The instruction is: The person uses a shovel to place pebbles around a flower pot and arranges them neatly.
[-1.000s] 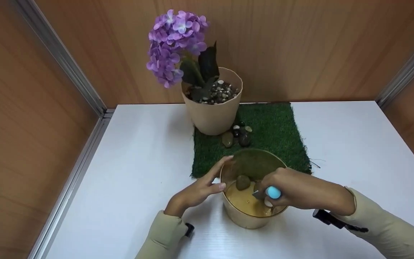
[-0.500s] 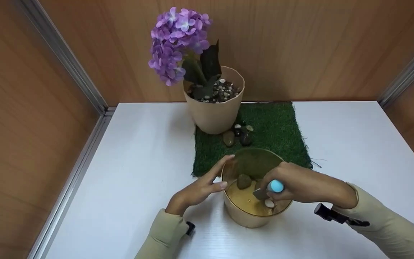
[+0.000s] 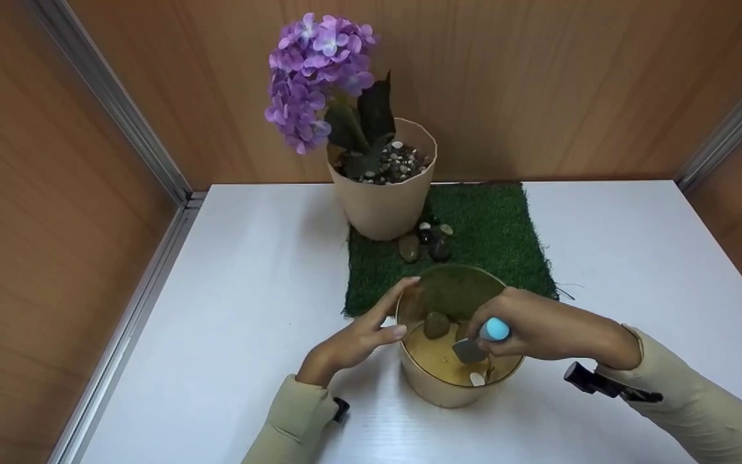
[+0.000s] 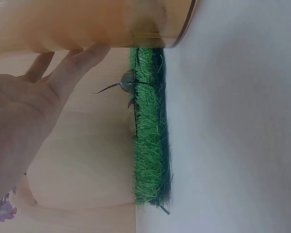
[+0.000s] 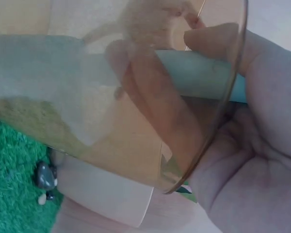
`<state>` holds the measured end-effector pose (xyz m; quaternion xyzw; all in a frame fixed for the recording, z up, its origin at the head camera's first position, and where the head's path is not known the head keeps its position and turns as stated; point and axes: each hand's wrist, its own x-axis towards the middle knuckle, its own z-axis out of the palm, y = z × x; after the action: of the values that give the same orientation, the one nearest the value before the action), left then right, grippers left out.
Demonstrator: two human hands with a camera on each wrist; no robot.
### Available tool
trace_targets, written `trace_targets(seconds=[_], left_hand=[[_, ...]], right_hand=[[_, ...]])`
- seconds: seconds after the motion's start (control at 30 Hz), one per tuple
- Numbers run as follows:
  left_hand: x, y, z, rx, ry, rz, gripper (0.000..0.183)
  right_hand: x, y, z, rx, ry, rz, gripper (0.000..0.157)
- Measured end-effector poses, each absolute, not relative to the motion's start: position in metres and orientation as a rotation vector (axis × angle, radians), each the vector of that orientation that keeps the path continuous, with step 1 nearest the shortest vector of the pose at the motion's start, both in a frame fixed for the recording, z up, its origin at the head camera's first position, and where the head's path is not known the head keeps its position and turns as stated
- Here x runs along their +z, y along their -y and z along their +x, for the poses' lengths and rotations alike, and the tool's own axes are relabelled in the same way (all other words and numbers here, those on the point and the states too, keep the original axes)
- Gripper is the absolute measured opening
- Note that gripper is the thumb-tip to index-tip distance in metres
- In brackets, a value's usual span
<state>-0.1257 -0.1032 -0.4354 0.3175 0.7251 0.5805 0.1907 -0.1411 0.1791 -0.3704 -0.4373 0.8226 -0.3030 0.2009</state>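
Observation:
A see-through amber pot [image 3: 426, 386] stands upright on the table, with a brown stone [image 3: 436, 325] and a white pebble [image 3: 477, 379] inside. My left hand [image 3: 361, 341] rests on the outside of its left wall, fingers extended and thumb spread at the rim. Reaching in over the right rim, my right hand [image 3: 525, 325] grips the light blue handle of a small trowel [image 3: 467, 351]. Its flat grey blade is low inside the pot, close to the pebble. In the right wrist view, the fingers and the trowel [image 5: 43, 68] show through the pot wall.
Behind the pot lies a green artificial grass mat [image 3: 487, 225] with several dark stones [image 3: 438, 246] on it. At its back left stands a beige planter [image 3: 384, 209] with a purple flower [image 3: 319, 71]. Wooden panels [image 3: 538, 90] enclose the white table [image 3: 255, 270].
The right hand has risen slightly, and the trowel has tilted so more of its blade shows. The white pebble has shifted toward the pot's near side. The left hand stays in place.

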Motion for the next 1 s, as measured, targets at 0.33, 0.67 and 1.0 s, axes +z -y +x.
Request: trace_targets(seconds=[0.33,0.67,1.0], left_hand=[[-0.435,0.103,-0.125,1.627,-2.044,0.893,0.071],[-0.435,0.103,-0.125,1.617,-2.051,0.891,0.069],[-0.435,0.104,-0.126,1.599,-2.075,0.864,0.071]], right_hand=[[-0.370,-0.170,-0.140,-0.871,-2.175,-1.227,0.019],[-0.373,-0.170,-0.146,-0.910,-2.081,-1.142,0.013],[-0.374,-0.166,-0.150,-1.049,-1.975,-1.013,0.013]])
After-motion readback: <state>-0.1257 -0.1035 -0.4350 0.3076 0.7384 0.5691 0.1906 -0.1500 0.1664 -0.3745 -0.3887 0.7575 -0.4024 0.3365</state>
